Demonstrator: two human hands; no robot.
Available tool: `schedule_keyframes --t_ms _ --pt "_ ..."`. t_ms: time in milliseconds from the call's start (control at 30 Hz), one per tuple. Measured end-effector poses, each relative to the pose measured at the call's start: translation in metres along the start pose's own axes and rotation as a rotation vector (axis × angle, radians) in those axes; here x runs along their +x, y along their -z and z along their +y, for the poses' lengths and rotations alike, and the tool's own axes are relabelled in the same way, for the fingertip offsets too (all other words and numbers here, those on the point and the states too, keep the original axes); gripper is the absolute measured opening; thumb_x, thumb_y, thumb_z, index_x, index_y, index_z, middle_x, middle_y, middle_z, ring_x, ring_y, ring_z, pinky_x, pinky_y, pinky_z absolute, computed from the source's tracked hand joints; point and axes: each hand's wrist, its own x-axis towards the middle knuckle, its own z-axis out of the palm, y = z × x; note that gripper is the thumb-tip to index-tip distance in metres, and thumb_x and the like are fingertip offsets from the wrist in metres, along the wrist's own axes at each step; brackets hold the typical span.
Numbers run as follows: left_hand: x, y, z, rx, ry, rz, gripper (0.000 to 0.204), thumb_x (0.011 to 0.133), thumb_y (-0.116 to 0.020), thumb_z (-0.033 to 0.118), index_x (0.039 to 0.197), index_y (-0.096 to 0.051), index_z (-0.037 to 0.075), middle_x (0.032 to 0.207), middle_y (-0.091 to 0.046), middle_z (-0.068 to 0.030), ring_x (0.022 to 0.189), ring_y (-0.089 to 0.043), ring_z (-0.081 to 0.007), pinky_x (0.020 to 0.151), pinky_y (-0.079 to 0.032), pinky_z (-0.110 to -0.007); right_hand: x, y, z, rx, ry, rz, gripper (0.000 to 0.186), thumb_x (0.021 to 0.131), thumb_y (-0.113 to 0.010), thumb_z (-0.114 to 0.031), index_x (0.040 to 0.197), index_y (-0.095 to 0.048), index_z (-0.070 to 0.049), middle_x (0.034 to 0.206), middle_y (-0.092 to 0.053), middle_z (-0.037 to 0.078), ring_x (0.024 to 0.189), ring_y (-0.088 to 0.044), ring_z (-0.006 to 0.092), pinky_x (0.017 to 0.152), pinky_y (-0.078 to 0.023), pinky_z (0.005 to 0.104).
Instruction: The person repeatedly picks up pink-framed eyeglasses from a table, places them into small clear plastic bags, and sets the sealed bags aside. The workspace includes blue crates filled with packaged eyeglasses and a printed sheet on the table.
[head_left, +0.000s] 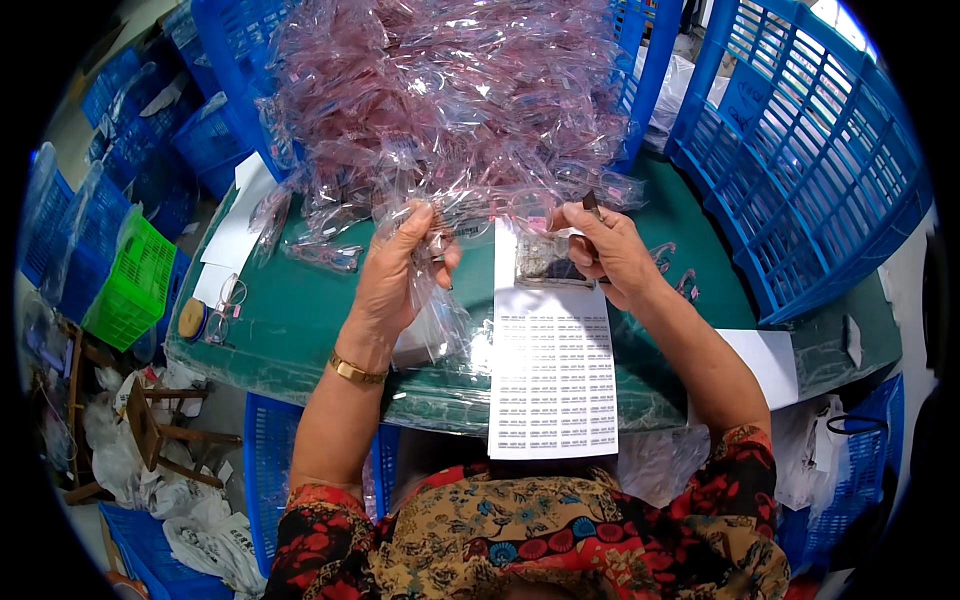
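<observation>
My left hand (400,262) is closed on a clear plastic bag (436,310), whose loose film hangs below the fingers. My right hand (612,252) pinches a thin dark tool (590,204) that sticks up past the fingers; its working end is hidden. Beneath the right fingers, a flat clear-and-grey block (540,265) lies on the upper part of a white label sheet (555,390). Rows of small printed labels cover this sheet, and its lower end hangs over the table's near edge. Beyond both hands rises a heap of clear bags (450,110) with pinkish contents.
A green-covered table (300,345) carries a pair of eyeglasses (232,295), a tape roll (192,318) and white papers (760,362). At the right a blue crate (790,150) stands tilted. A green crate (130,280) and a wooden stool (165,430) are off to the left.
</observation>
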Motion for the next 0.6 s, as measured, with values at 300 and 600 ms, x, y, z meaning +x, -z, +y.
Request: schedule_keyframes --t_ms 300,600 --pt "-0.004 -0.010 0.001 0.130 -0.051 -0.048 0.016 0.096 -0.054 0.022 0.087 -0.053 0.008 0.068 -0.059 -0.0068 0.054 -0.057 -0.0119 0.041 -0.043 -0.019 -0.001 0.006 -0.003 0.324 -0.251 -0.156 0.035 0.093 -0.056 -0.032 0.103 -0.060 0.002 0.085 -0.057 0.004 0.057 -0.043 0.0023 0.038 -0.025 0.0144" --pt "-0.002 -0.010 -0.002 0.353 -0.100 0.015 0.018 0.093 -0.058 0.019 0.080 -0.055 0.007 0.066 -0.056 -0.0022 0.055 -0.057 -0.0108 0.042 -0.042 -0.020 -0.004 0.000 -0.006 0.292 -0.108 -0.093 0.033 0.091 -0.061 -0.030 0.108 -0.061 -0.001 0.070 -0.045 -0.003 0.056 -0.036 0.0011 0.040 -0.023 0.0147"
